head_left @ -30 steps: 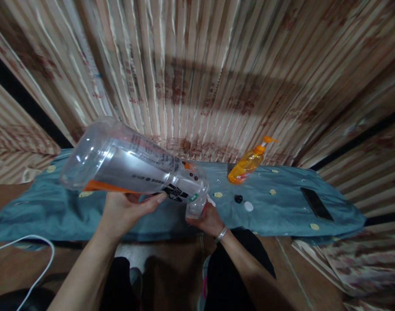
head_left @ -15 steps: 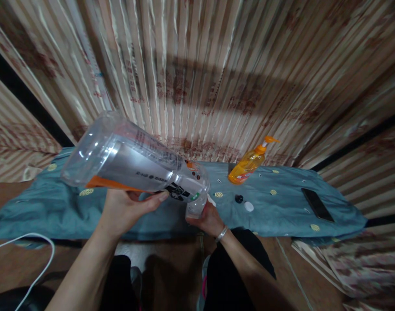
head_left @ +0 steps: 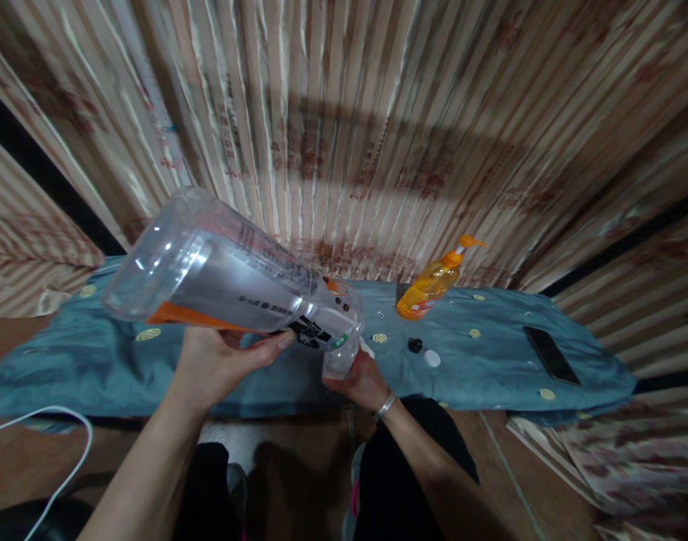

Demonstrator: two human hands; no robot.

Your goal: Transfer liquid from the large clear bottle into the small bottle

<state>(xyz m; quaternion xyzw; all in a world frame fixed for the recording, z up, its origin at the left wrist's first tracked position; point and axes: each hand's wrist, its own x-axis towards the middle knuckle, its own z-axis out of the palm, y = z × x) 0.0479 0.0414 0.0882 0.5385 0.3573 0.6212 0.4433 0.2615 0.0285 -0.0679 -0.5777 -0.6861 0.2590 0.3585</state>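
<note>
A big clear plastic bottle (head_left: 247, 278) with a silver and orange label lies tilted in the air, its base up at the left and its neck end down at the right. My left hand (head_left: 222, 366) supports it from below, thumb along the label. Under the neck end, my right hand (head_left: 365, 382) is closed around a small clear plastic container (head_left: 339, 364). The bottle's neck meets this container, but I cannot tell whether it is inside or just above the opening. A bit of something white shows beside the right hand's fingers.
On the teal patterned cloth (head_left: 490, 376) are an orange pump bottle (head_left: 428, 288), a black cap (head_left: 414, 345), a white cap (head_left: 432, 358) and a dark phone (head_left: 551, 355). Striped curtains (head_left: 344, 135) hang behind. A white cable (head_left: 78, 412) curves at lower left.
Both hands hold the bottle and the small container almost as before. The bottle's base end is very slightly higher and further left; the view has shifted a little.
</note>
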